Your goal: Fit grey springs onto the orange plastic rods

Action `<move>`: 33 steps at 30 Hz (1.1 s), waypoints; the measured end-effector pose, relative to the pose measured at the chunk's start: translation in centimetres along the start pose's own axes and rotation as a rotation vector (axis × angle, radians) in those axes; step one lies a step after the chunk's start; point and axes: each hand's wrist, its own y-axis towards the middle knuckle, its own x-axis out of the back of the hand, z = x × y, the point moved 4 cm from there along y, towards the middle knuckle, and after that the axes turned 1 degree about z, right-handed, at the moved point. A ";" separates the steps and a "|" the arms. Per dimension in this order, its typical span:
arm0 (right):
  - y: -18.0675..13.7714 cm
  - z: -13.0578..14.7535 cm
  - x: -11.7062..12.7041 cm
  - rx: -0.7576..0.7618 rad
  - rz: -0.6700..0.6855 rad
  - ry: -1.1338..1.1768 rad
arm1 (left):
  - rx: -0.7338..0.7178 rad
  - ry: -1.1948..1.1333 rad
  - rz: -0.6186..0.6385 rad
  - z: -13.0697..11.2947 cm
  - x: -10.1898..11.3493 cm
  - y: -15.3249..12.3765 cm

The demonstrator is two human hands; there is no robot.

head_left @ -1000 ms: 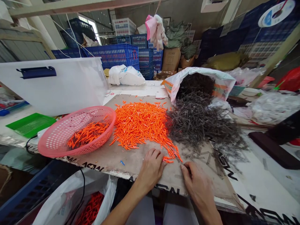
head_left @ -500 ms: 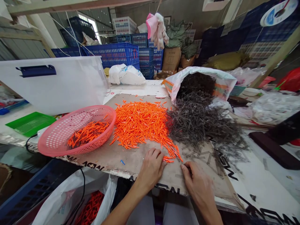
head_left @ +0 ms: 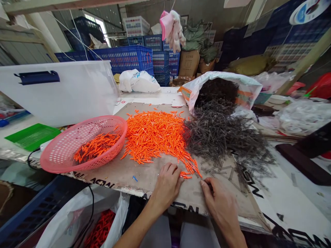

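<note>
My left hand (head_left: 167, 182) rests on the board with its fingers curled down, beside a few loose orange plastic pieces (head_left: 185, 175). What its fingers hold, if anything, is hidden. My right hand (head_left: 221, 205) is closed, thumb against the bent index finger; I cannot make out anything between them. A large heap of slim orange plastic pieces (head_left: 155, 136) lies beyond both hands, with a trail running down between them. To its right spreads a tangled pile of dark thin springs (head_left: 219, 129), spilling from a white sack (head_left: 192, 96).
At left a pink perforated basket (head_left: 57, 155) holds more orange pieces, near a green tray (head_left: 32, 136) and a translucent bin (head_left: 77, 100). A black stand (head_left: 302, 165) is at right. Below the table edge hangs a white bag (head_left: 62, 220) with red pieces.
The view has shifted very slightly. Both hands stay in nearly the same places, and the heaps look unchanged.
</note>
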 end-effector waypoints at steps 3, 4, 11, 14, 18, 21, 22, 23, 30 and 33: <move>0.0 0.0 0.0 0.018 -0.006 0.015 | 0.001 -0.008 -0.006 -0.1 0.0 0.0; 0.1 0.0 0.1 0.025 -0.008 0.020 | 0.000 -0.011 -0.009 -0.1 0.0 0.0; 0.1 0.2 0.3 0.037 -0.028 0.022 | -0.001 -0.019 -0.023 0.0 0.0 0.0; 0.1 0.2 0.4 0.042 -0.027 0.036 | 0.000 -0.019 -0.017 0.0 -0.1 0.1; 0.1 0.1 0.4 0.033 -0.014 0.041 | 0.002 -0.013 -0.003 0.0 0.0 0.1; 0.1 0.1 0.4 0.022 -0.019 0.048 | -0.001 -0.006 0.000 -0.1 0.0 0.1; 0.1 0.1 0.4 0.019 -0.019 0.047 | 0.000 -0.004 0.000 -0.1 -0.1 0.1; 0.1 0.1 0.4 0.017 -0.019 0.046 | 0.001 -0.002 0.000 -0.1 -0.1 0.1; 0.1 0.2 0.5 0.036 -0.022 0.055 | -0.005 -0.008 -0.008 0.0 -0.1 0.1; 0.1 0.3 0.5 0.034 -0.021 0.057 | -0.001 -0.009 -0.015 0.0 -0.1 0.1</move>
